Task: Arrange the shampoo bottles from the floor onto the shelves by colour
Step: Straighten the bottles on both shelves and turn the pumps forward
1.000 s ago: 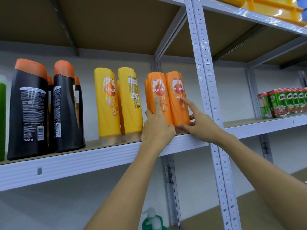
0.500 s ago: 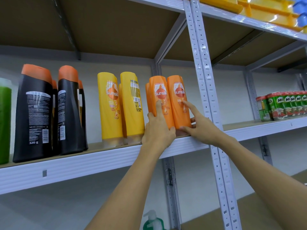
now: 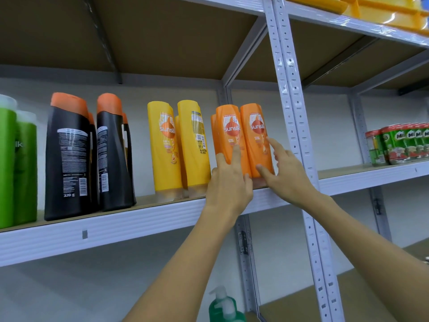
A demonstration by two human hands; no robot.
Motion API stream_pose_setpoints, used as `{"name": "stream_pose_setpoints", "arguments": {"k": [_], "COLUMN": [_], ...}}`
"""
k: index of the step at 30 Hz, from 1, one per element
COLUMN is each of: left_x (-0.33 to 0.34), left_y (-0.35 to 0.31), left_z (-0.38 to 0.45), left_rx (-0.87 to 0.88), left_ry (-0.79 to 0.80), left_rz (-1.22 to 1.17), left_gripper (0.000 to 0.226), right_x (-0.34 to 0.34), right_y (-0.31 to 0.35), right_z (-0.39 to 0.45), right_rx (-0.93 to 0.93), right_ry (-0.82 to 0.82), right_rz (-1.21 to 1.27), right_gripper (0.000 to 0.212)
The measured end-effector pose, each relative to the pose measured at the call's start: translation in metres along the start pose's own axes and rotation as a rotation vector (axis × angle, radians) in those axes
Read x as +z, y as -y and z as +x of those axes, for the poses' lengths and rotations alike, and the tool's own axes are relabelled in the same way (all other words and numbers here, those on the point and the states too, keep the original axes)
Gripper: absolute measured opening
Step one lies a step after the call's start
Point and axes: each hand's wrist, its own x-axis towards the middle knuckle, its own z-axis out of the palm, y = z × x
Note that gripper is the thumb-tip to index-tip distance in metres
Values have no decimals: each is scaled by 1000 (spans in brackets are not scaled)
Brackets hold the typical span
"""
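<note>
Shelf (image 3: 139, 219): I count black bottles (image 3: 67, 159), yellow bottles (image 3: 164, 147), then orange bottles (image 3: 243, 135) at its right end by the upright, all standing. My left hand (image 3: 228, 182) rests straight fingers on one orange bottle; right hand (image 3: 285, 173) touches its neighbour, fingers extended.

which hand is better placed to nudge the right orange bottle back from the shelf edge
Right. The right hand already touches the right orange bottle; the left hand rests on the left orange bottle.
</note>
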Motion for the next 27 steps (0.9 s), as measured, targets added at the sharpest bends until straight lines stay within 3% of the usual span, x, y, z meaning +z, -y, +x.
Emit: {"name": "stream_pose_setpoints", "arguments": {"k": [5, 12, 17, 27], "left_x": [-40, -90, -95, -89], "left_y": [20, 72, 105, 113], "left_z": [-6, -4, -12, -17], "left_rx": [230, 165, 9, -147], "left_ry": [-210, -414, -388, -172], "left_rz": [-97, -36, -43, -168], "left_gripper": [54, 50, 58, 69], "right_x": [3, 27, 64, 102], "right_y": [43, 98, 116, 104], "right_z": [1, 17, 7, -10], "right_rx": [-203, -230, -243, -204], "right_ry": [-233, -234, -211, -257], "right_rz": [108, 355, 441, 292], "right_gripper": [62, 61, 62, 76]}}
